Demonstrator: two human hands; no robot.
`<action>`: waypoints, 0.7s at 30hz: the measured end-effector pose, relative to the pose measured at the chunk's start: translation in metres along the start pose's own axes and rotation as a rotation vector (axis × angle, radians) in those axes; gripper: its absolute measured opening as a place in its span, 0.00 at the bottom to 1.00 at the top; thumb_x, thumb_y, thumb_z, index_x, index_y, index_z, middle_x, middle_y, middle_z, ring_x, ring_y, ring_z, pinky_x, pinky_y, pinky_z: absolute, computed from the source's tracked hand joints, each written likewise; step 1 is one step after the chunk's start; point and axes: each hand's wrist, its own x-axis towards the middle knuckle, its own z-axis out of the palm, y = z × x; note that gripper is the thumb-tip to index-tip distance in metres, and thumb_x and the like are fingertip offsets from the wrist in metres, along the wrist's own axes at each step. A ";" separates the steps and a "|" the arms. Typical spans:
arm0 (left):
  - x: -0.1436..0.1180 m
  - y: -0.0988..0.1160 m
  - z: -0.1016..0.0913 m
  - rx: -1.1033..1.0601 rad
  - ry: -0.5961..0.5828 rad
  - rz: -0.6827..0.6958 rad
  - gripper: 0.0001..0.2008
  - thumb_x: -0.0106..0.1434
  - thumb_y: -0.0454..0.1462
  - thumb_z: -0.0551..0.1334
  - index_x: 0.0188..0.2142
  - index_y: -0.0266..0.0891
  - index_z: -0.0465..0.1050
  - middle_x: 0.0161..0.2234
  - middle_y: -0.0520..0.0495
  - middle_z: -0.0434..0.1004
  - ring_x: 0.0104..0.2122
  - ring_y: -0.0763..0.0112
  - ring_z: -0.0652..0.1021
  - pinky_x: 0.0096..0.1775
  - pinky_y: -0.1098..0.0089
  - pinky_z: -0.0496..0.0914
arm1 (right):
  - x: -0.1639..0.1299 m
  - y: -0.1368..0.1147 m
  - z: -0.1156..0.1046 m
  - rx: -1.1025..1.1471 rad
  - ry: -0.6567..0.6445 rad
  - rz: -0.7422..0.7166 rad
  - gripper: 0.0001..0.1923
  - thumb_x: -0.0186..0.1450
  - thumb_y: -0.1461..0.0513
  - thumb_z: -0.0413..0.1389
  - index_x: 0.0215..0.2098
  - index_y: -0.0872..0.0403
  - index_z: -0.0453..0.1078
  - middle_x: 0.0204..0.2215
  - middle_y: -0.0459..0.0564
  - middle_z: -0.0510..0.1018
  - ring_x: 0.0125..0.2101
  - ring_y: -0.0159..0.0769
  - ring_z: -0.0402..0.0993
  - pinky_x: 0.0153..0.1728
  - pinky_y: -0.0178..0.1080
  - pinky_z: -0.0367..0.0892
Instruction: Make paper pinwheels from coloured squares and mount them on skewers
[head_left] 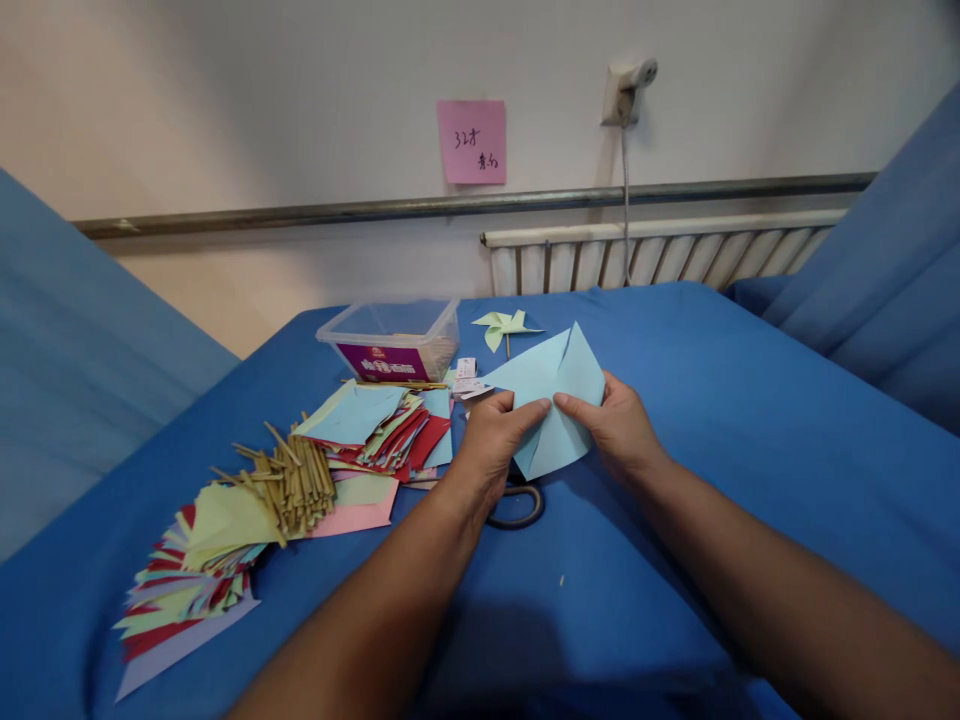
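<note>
A light blue sheet of paper [559, 375], slit in from its corners, is held up above the table between both hands. My left hand [495, 435] grips its left side, thumb on top near the centre. On the other side my right hand [619, 420] pinches it, its thumb close to the left one. The undersides of the fingers are hidden by the paper. Below my left hand lies a pair of scissors, with one dark handle loop [521, 507] showing. Just behind the paper is a pale green paper pinwheel [506, 327] on a short stick.
A clear plastic box [390, 325] with a purple label stands at the back left. Nearer are stacked coloured paper [360, 415], a heap of short sticks [296, 485] and fanned-out cut paper [191, 580]. Small white boxes [466, 378] sit beside the box on the blue tablecloth [750, 400].
</note>
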 end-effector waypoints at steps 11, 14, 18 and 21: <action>0.002 0.006 -0.005 -0.152 0.036 0.001 0.15 0.45 0.37 0.72 0.32 0.34 0.74 0.25 0.47 0.78 0.22 0.69 0.76 0.27 0.69 0.71 | -0.003 -0.006 0.000 -0.187 0.115 -0.304 0.23 0.57 0.56 0.62 0.48 0.52 0.64 0.45 0.55 0.77 0.44 0.45 0.74 0.47 0.49 0.69; 0.006 0.010 -0.011 -0.256 0.068 0.038 0.16 0.45 0.35 0.72 0.33 0.34 0.73 0.27 0.48 0.79 0.23 0.69 0.77 0.29 0.68 0.72 | -0.009 -0.011 -0.002 -0.448 0.184 -0.618 0.23 0.59 0.62 0.58 0.53 0.50 0.62 0.53 0.56 0.71 0.55 0.48 0.66 0.54 0.53 0.61; 0.009 0.016 -0.016 -0.333 0.107 0.052 0.16 0.44 0.33 0.72 0.33 0.35 0.72 0.28 0.49 0.78 0.24 0.69 0.77 0.30 0.67 0.73 | -0.015 -0.014 -0.002 -0.734 -0.060 -0.868 0.25 0.56 0.71 0.52 0.51 0.46 0.65 0.58 0.52 0.64 0.59 0.49 0.60 0.58 0.57 0.55; 0.009 0.018 -0.017 -0.352 0.097 0.066 0.16 0.45 0.33 0.72 0.34 0.33 0.73 0.29 0.47 0.79 0.26 0.68 0.77 0.31 0.67 0.72 | -0.015 -0.011 -0.002 -0.875 -0.189 -0.902 0.26 0.55 0.71 0.52 0.50 0.44 0.66 0.62 0.50 0.58 0.62 0.53 0.54 0.59 0.60 0.53</action>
